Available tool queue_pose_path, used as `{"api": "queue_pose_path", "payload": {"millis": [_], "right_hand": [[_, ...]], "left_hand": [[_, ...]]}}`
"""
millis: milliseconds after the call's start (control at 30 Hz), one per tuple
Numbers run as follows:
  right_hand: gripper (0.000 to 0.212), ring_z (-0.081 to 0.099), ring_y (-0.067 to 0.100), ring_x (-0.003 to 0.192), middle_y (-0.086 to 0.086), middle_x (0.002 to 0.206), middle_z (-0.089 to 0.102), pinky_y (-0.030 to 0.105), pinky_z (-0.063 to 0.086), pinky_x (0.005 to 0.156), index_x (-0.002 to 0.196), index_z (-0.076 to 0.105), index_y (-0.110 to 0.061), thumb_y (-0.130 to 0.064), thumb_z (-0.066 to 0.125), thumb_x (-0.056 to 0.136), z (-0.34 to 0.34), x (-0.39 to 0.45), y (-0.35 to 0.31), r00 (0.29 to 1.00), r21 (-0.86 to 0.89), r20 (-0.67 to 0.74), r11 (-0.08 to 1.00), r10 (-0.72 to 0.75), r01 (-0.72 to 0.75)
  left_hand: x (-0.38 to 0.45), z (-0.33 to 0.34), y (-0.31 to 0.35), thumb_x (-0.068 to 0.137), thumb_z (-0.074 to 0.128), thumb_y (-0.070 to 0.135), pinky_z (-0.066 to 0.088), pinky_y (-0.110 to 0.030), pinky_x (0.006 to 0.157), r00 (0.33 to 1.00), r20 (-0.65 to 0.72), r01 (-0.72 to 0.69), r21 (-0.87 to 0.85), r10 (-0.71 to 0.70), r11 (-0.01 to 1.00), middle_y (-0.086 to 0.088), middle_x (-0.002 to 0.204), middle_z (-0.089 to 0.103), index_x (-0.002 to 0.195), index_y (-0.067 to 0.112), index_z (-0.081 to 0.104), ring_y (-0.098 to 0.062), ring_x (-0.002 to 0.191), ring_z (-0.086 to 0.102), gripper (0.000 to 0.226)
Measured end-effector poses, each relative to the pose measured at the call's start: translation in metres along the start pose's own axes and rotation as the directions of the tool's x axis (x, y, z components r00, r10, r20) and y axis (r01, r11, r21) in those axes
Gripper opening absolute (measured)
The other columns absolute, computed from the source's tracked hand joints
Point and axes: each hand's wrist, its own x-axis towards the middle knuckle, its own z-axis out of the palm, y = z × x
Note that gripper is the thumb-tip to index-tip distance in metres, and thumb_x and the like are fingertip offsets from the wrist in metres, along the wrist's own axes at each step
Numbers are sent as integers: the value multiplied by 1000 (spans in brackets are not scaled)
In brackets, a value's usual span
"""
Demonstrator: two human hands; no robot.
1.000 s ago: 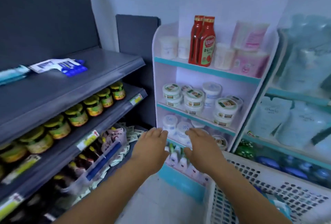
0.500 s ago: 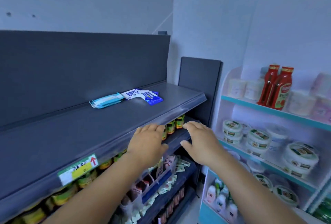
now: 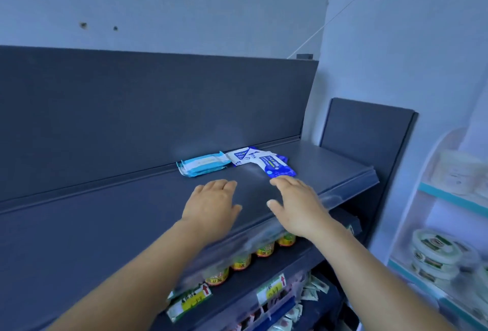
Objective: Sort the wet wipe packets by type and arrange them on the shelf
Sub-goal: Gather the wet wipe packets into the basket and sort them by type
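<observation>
On the top grey shelf (image 3: 330, 172), against its back panel, I see the wet wipe packets: a pale blue-and-white packet (image 3: 204, 166) on the left, and just to its right a loose cluster of dark blue-and-white packets (image 3: 264, 162), overlapping one another at odd angles. The two kinds touch or nearly touch where they meet.

My left hand (image 3: 211, 205) hovers palm-down over the bare shelf in front of the pale packet, fingers straight and together, holding nothing. My right hand (image 3: 295, 203) is likewise spread flat and empty, its fingertips just short of the nearest dark blue packet, perhaps brushing its edge; I cannot tell whether there is contact.

I judge that sorting has hardly begun, since the dark blue ones lie in a heap. The risks I see: these packets look thin and slick, so a flat-handed push may slide several at once and mix them with the pale packet. The nearest packet lies toward the shelf's right end, so a careless sweep could send it off that side or over the front lip onto the jars (image 3: 264, 250) below. Pinching one from an overlapping pile may drag its neighbour along.
</observation>
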Motion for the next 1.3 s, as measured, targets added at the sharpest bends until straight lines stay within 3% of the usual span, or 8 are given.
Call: {"api": "queue_pose_path", "payload": {"millis": [500, 600, 733, 867, 1000, 1100, 1167, 1300], "right_hand": [[45, 32, 21, 134, -1, 147, 34, 35, 34, 104, 142, 35, -18, -36, 29, 102, 50, 171, 63, 972, -39, 231, 999, 41, -33], [32, 43, 16, 119, -10, 128, 49, 30, 40, 90, 123, 54, -23, -30, 32, 101, 59, 178, 65, 980, 52, 178, 996, -85, 77], [28, 47, 12, 113, -11, 118, 54, 28, 42, 89, 110, 62, -23, -20, 37, 98, 60, 186, 58, 970, 143, 161, 977, -180, 157], [38, 40, 20, 126, -3, 139, 44, 30, 39, 97, 133, 46, -20, -29, 43, 96, 61, 199, 59, 989, 103, 145, 994, 30, -45], [45, 45, 25, 119, 5, 131, 48, 30, 41, 88, 130, 43, -16, -40, 50, 92, 60, 208, 62, 956, 39, 234, 981, 175, -189], [23, 53, 19, 78, 2, 93, 58, 28, 40, 64, 94, 53, -15, -35, 60, 84, 57, 212, 63, 946, 105, 272, 972, 174, -209], [31, 34, 17, 53, -1, 63, 41, 27, 27, 49, 69, 35, -16, -26, 63, 78, 55, 214, 63, 943, 192, 283, 953, 173, -233], [26, 42, 18, 73, -3, 84, 40, 26, 32, 61, 67, 39, -25, -28, 62, 78, 50, 224, 66, 964, 162, 203, 965, 173, -207]], "left_hand": [[141, 44, -90, 99, 32, 44, 21, -38, 113, 941, 99, 314, 98, -323, 944, 2, 154, 26, 148, 20, 23, -18, 142, 24, 56], [148, 50, -94, 99, 28, 44, 29, -36, 106, 934, 88, 339, 79, -345, 938, 2, 137, 45, 136, 23, 42, -19, 126, 44, 45], [152, 46, -92, 97, 36, 42, 39, -30, 92, 957, -1, 291, -46, -291, 956, 2, 109, 54, 106, 22, 59, -19, 103, 53, 31], [160, 44, -94, 93, 42, 50, 40, -33, 96, 916, 91, 398, -75, -391, 914, -4, 117, 52, 112, 17, 53, -24, 111, 49, 40], [166, 45, -98, 88, 51, 54, 44, -37, 96, 844, 222, 532, -221, -489, 818, -7, 123, 56, 132, 14, 35, -26, 112, 53, 62], [169, 44, -100, 81, 62, 51, 46, -35, 93, 835, 252, 546, -259, -490, 797, -4, 123, 55, 130, 13, 40, -23, 111, 54, 67], [172, 44, -101, 75, 69, 49, 50, -32, 84, 826, 299, 559, -326, -478, 762, -3, 117, 56, 116, 13, 51, -19, 100, 58, 57], [177, 39, -97, 73, 73, 41, 48, -27, 71, 861, 250, 507, -356, -443, 785, -3, 112, 53, 110, 16, 53, -16, 89, 59, 49]]}}
